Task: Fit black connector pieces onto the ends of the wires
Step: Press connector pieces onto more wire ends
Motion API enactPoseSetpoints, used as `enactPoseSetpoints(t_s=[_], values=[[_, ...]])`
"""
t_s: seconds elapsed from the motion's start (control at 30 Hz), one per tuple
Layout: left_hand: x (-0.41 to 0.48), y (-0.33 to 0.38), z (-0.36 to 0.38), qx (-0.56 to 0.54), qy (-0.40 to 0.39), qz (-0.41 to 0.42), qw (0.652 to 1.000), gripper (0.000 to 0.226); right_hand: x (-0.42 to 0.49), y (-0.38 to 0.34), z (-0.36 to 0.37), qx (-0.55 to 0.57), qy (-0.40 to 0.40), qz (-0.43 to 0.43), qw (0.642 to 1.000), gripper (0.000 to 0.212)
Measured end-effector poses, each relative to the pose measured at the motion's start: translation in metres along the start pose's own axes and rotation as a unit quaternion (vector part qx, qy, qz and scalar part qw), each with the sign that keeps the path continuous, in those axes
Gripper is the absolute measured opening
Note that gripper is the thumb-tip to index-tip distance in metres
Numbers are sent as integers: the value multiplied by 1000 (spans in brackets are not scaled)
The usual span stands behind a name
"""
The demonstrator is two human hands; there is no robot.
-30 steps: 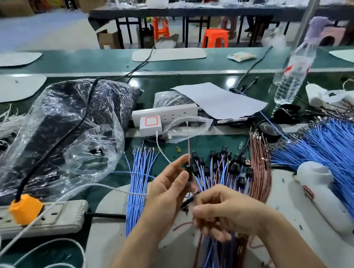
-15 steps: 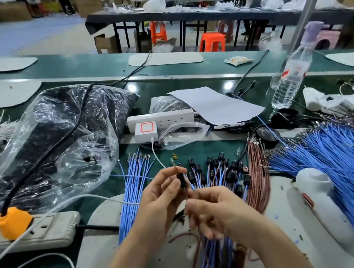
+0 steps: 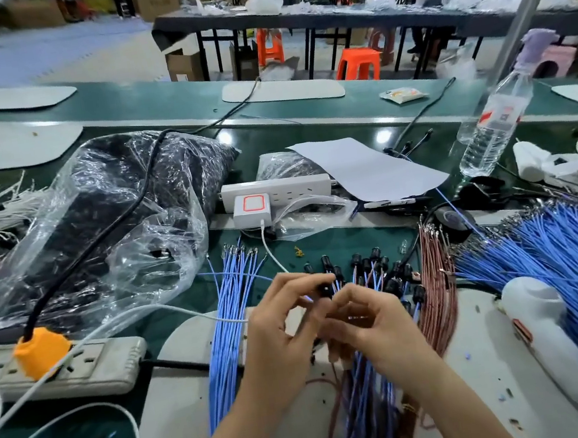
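Step in hand: seating one connector on a wire. The left hand [image 3: 282, 336] pinches a black connector [image 3: 325, 289] between thumb and forefinger, held above the counter [image 3: 340, 245] just at 12 o'clock of both hands. The right hand [image 3: 379, 332] has its fingers curled, with thumb and forefinger meeting right at the connector, probably pinching a wire end that is hidden by blur. Next move, as a judgement: line the terminal up with the connector's bore and push it straight in until it seats. The connector's long axis looks roughly 6 to 12, but which end is open can't be told. The finished bundle [image 3: 366, 394] runs 6 to 12, capped ends [image 3: 376, 262] at 12. The bare blue wires [image 3: 226, 325] lie at 9.
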State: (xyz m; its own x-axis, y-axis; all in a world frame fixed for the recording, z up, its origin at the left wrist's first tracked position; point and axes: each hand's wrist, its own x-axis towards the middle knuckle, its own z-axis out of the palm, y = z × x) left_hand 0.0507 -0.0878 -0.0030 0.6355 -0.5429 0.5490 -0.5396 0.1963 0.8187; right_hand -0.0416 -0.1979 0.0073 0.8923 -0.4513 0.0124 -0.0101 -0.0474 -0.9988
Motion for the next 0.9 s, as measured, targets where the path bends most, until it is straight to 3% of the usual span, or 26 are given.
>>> enactPoseSetpoints(t_s=[0.17,0.4,0.5,0.63,0.77,0.9], values=[[-1,6,4,13,-10,48,999,32,-1,15,7,-131,90,-129,979,20],[-1,5,7,-3,-5,55,998,26,0,18,6,-147,131,-214,957,19],[-1,5,5,-5,-1,52,999,21,0,17,9,-148,129,-217,956,12],[-1,4,5,-1,0,58,998,22,0,15,10,-161,127,-223,953,30],[-3,1,4,-7,-2,57,998,23,-1,16,11,-185,122,-220,950,28],[-3,0,3,-4,-12,49,999,22,0,14,11,-203,125,-232,943,46]])
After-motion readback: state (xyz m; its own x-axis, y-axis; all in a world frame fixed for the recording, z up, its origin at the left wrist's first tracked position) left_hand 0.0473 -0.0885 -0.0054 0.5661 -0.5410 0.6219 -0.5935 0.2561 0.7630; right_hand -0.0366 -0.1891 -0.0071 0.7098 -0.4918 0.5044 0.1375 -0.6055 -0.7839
